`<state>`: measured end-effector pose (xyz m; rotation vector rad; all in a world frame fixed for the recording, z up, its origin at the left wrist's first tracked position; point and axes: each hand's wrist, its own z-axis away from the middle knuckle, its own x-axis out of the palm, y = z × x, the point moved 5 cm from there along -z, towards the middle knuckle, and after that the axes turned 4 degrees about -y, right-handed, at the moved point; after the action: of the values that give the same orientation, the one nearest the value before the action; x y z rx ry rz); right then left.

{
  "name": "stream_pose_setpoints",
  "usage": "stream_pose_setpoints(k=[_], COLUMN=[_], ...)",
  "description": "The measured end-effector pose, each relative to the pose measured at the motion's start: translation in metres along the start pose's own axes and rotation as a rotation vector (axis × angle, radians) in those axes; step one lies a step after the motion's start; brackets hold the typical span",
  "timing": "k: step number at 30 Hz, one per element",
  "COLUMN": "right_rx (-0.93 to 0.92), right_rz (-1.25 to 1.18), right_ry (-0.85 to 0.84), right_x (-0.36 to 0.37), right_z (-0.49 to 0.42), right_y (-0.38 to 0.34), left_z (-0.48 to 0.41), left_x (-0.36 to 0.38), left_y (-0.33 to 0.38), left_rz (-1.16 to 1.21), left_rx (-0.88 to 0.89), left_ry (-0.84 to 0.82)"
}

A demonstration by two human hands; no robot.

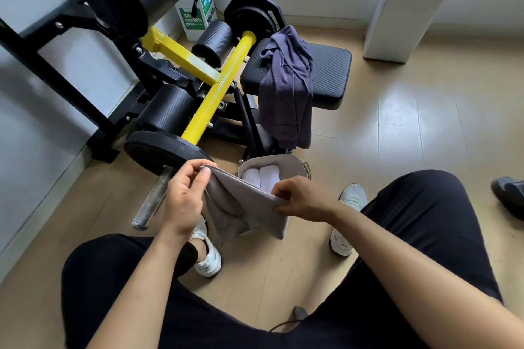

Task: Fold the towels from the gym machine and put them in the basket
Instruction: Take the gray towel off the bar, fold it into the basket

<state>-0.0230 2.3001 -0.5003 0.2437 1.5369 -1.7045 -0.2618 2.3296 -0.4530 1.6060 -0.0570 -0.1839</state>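
A grey towel (241, 210) hangs stretched between my two hands above my knees. My left hand (185, 195) pinches its upper left corner, and my right hand (300, 198) pinches the right end of the same top edge. Behind the towel stands a beige fabric basket (283, 164) on the floor, with two white rolled towels (261, 176) inside; its front is hidden by the grey towel. A dark purple towel (286, 85) lies draped over the black seat pad (329, 73) of the gym machine and hangs down its front.
The black and yellow gym machine (215, 85) with weight plates and a steel bar end (150, 201) fills the left. A white standing unit (397, 8) is at the back right. Another person's dark shoe (507, 195) shows at the right edge. My white shoes rest on the wooden floor.
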Motion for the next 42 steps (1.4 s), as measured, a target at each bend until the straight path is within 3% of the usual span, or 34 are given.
stream_pose_setpoints(k=[5, 11, 18, 27, 31, 35, 42], right_rx=[0.073, 0.121, 0.116, 0.205, 0.338, 0.363, 0.366], right_rz=[0.039, 0.148, 0.316, 0.154, -0.230, -0.511, -0.656], right_ry=[0.084, 0.224, 0.592, 0.633, 0.546, 0.602, 0.680], right_x=[-0.023, -0.046, -0.071, -0.079, -0.078, -0.079, -0.077], right_z=[0.005, 0.010, 0.018, 0.020, 0.023, 0.027, 0.031], right_y=[0.020, 0.033, 0.023, 0.049, 0.066, 0.071, 0.068], left_z=[-0.008, -0.012, -0.013, -0.013, -0.013, -0.014, -0.012], left_x=[-0.024, -0.028, -0.031, -0.028, -0.030, -0.030, -0.024], left_y=[-0.011, -0.020, -0.020, -0.034, -0.055, -0.053, -0.053], left_rz=[0.021, -0.174, -0.360, -0.295, -0.236, -0.197, -0.106], left_rx=[-0.020, -0.012, 0.042, -0.054, -0.247, -0.240, -0.308], left_ry=[0.135, 0.157, 0.231, 0.236, 0.208, 0.241, 0.295])
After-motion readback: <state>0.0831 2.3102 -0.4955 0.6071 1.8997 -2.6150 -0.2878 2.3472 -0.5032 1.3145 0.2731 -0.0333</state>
